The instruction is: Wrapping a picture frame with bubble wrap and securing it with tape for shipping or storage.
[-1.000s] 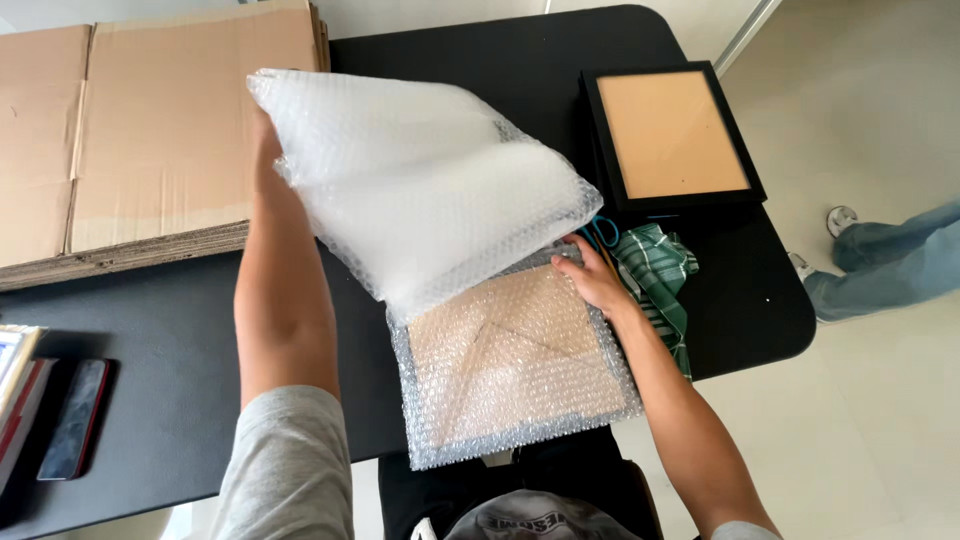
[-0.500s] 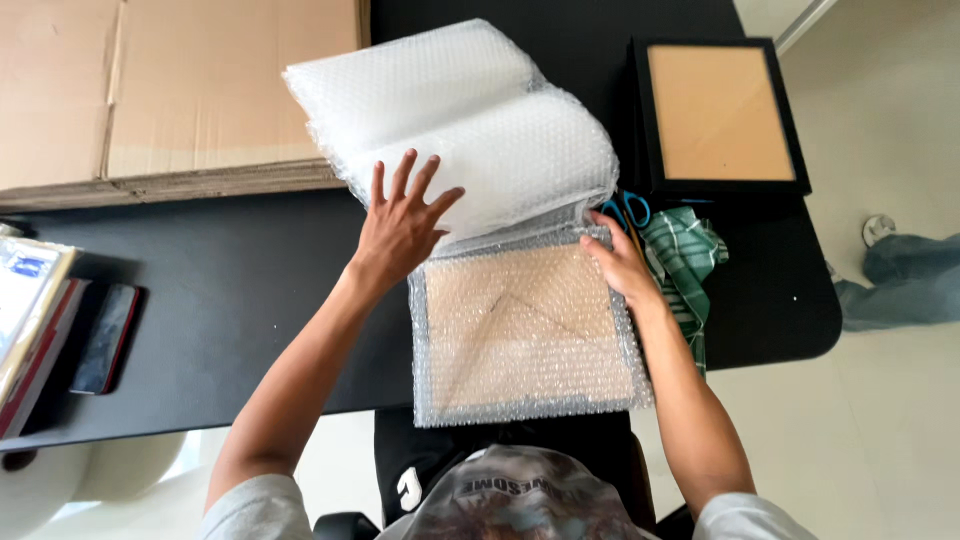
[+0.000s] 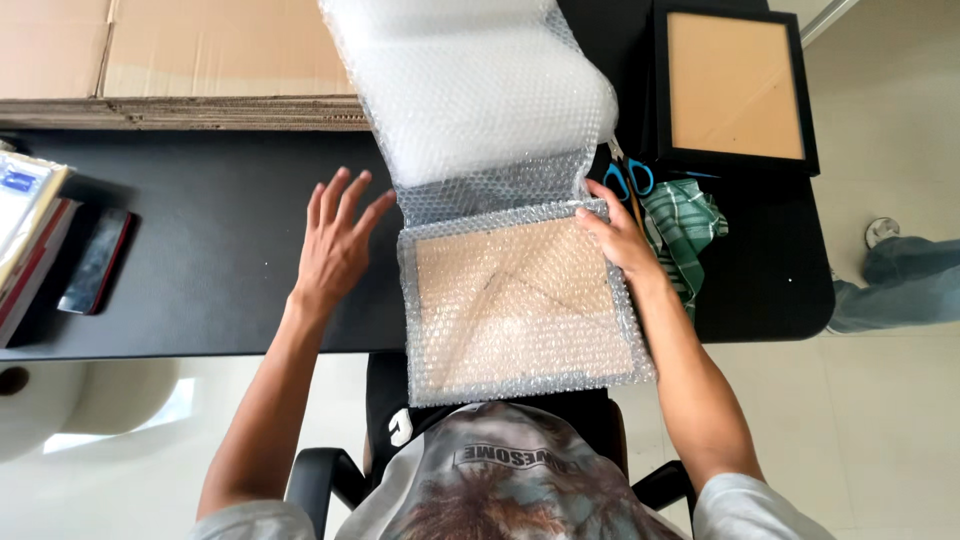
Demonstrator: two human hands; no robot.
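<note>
Mid-wrap: right hand (image 3: 618, 238) pinning bubble-wrapped frame (image 3: 520, 305) at tabletop's near edge; left hand (image 3: 335, 245) released, fingers spread. Next likely: folding bubble wrap sheet (image 3: 470, 100) over.

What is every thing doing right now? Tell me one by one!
Flat brown picture frame wrapped in bubble wrap: lying flat, covered.
Clear bubble wrap sheet: loose, bunched up behind it.
Left hand: open, fingers spread, holding nothing.
Right hand: pressing the wrapped frame's corner.
Black-edged picture frame: unwrapped.
Blue-handled scissors: lying unused.

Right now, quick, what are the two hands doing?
Left hand: open, holding nothing, over the table.
Right hand: flat on the bubble wrap.
</note>
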